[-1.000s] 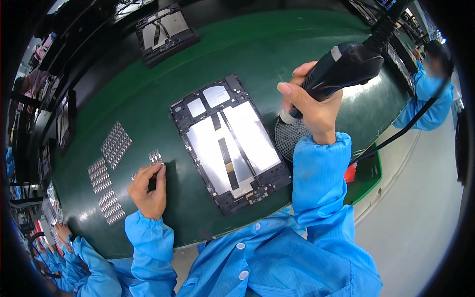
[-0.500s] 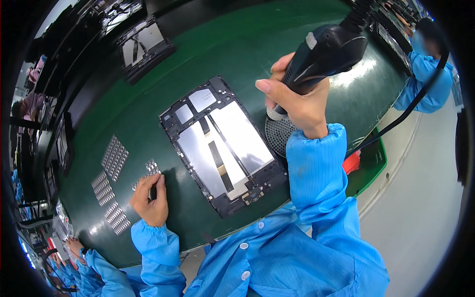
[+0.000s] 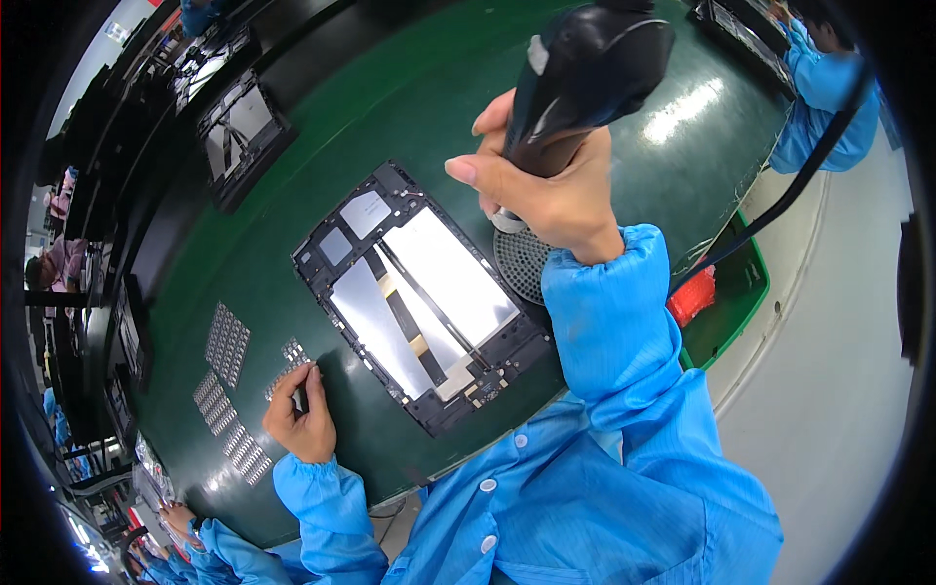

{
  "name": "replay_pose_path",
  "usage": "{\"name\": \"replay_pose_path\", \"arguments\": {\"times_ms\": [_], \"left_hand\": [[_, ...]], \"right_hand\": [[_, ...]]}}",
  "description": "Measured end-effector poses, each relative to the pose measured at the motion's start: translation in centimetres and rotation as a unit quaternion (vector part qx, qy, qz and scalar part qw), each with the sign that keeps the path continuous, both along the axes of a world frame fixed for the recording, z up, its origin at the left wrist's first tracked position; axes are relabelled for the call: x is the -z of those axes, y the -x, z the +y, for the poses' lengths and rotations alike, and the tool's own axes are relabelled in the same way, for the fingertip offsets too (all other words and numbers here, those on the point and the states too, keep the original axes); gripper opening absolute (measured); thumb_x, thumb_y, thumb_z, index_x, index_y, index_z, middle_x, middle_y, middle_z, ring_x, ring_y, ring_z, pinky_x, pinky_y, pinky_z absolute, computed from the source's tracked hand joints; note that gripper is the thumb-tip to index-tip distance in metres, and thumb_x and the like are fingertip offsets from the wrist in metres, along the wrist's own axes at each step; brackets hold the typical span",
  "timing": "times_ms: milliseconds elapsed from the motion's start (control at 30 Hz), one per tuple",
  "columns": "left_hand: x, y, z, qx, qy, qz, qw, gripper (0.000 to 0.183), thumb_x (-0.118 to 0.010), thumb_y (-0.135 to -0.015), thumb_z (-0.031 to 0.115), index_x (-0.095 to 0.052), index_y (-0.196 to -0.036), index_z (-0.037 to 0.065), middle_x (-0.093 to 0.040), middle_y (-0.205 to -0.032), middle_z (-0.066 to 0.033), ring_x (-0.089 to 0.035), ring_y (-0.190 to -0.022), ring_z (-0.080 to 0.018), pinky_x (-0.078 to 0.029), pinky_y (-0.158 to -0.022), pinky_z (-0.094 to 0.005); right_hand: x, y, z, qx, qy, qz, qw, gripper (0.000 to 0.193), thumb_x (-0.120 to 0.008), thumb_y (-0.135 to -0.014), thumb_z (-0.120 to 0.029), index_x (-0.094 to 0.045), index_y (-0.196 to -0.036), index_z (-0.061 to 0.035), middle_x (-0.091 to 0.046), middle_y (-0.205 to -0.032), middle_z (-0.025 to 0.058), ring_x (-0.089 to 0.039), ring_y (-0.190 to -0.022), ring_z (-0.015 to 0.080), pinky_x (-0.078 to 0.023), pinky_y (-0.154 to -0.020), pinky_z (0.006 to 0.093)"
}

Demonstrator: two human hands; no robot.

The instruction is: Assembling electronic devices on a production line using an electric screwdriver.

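My right hand (image 3: 561, 195) is wrapped round a thick black electric screwdriver (image 3: 585, 83). The pale lower end of the screwdriver is at the round perforated disc (image 3: 520, 265), though its very tip cannot be made out. Left of the disc lies an opened tablet (image 3: 409, 302), with silver battery panels, a dark frame and flat cables showing. My left hand (image 3: 302, 417) is closed, thumb and forefinger pinched together at the edge of a small sheet of metal parts (image 3: 291, 359). Whatever those fingertips hold, if anything, is too small to name.
Several sheets of small metal parts (image 3: 227, 343) lie on the green table (image 3: 390, 127) at left. Another opened device (image 3: 239, 136) is farther back. A green bin (image 3: 736, 302) with a red bag (image 3: 694, 294) stands at right, near a black cable (image 3: 799, 210). Other people sit nearby.
The whole view has shifted a little, so the tablet and tool appear farther left. My right hand keeps the screwdriver over the disc. My left hand stays pinched by the small sheet.
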State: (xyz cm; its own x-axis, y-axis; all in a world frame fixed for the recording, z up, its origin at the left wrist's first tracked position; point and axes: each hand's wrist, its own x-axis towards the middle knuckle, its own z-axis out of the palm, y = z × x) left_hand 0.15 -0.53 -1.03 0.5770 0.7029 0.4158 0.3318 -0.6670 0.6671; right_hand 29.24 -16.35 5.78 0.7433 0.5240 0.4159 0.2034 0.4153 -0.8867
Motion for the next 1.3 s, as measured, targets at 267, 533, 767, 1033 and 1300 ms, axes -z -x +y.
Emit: {"name": "replay_pose_path", "arguments": {"times_ms": [267, 533, 767, 1033, 1300], "left_hand": [[0.8, 0.2, 0.1, 0.017, 0.044, -0.042, 0.998, 0.010, -0.061, -0.081, -0.009, -0.062, -0.089, -0.003, -0.067, -0.085, -0.0131, -0.063, -0.072, -0.0149, -0.052, -0.066, -0.0247], [0.6, 0.3, 0.3, 0.046, 0.038, -0.040, 0.997, 0.012, -0.057, -0.081, -0.011, -0.062, -0.090, -0.005, -0.066, -0.093, -0.0171, -0.064, -0.077, -0.0193, -0.054, -0.068, -0.0280], [0.3, 0.2, 0.3, 0.053, -0.001, -0.014, 0.999, 0.016, -0.056, -0.079, -0.014, -0.062, -0.091, -0.005, -0.065, -0.097, -0.0187, -0.065, -0.078, -0.0220, -0.054, -0.070, -0.0294], [0.1, 0.1, 0.2, 0.048, -0.012, 0.003, 0.999, 0.020, -0.053, -0.078, -0.015, -0.062, -0.090, -0.004, -0.066, -0.097, -0.0172, -0.066, -0.079, -0.0211, -0.052, -0.072, -0.0290], [0.1, 0.0, 0.3, 0.049, -0.010, 0.008, 0.999, 0.019, -0.053, -0.078, -0.015, -0.063, -0.089, -0.003, -0.066, -0.097, -0.0166, -0.066, -0.079, -0.0206, -0.052, -0.072, -0.0287]], "right_hand": [[0.2, -0.1, 0.0, 0.005, -0.022, 0.006, 1.000, 0.025, -0.077, -0.069, 0.000, -0.059, -0.086, -0.0012, -0.061, -0.063, 0.0032, -0.057, -0.050, 0.0081, -0.042, -0.045, 0.0204], [0.6, 0.1, 0.3, -0.001, -0.001, 0.013, 1.000, 0.025, -0.078, -0.068, -0.001, -0.059, -0.085, -0.0014, -0.061, -0.062, 0.0036, -0.057, -0.050, 0.0082, -0.042, -0.046, 0.0203], [0.8, 0.1, 0.4, 0.000, -0.013, -0.004, 1.000, 0.025, -0.078, -0.069, -0.001, -0.059, -0.085, -0.0017, -0.061, -0.062, 0.0040, -0.057, -0.050, 0.0084, -0.042, -0.046, 0.0208], [1.0, -0.1, 0.4, -0.002, -0.014, -0.029, 0.999, 0.026, -0.079, -0.069, -0.002, -0.059, -0.086, -0.0013, -0.061, -0.061, 0.0038, -0.057, -0.051, 0.0086, -0.042, -0.046, 0.0205], [0.8, -0.2, 0.2, -0.004, -0.002, -0.052, 0.999, 0.028, -0.076, -0.071, -0.001, -0.058, -0.092, -0.0024, -0.063, -0.065, 0.0068, -0.060, -0.051, 0.0137, -0.048, -0.047, 0.0242]]}}
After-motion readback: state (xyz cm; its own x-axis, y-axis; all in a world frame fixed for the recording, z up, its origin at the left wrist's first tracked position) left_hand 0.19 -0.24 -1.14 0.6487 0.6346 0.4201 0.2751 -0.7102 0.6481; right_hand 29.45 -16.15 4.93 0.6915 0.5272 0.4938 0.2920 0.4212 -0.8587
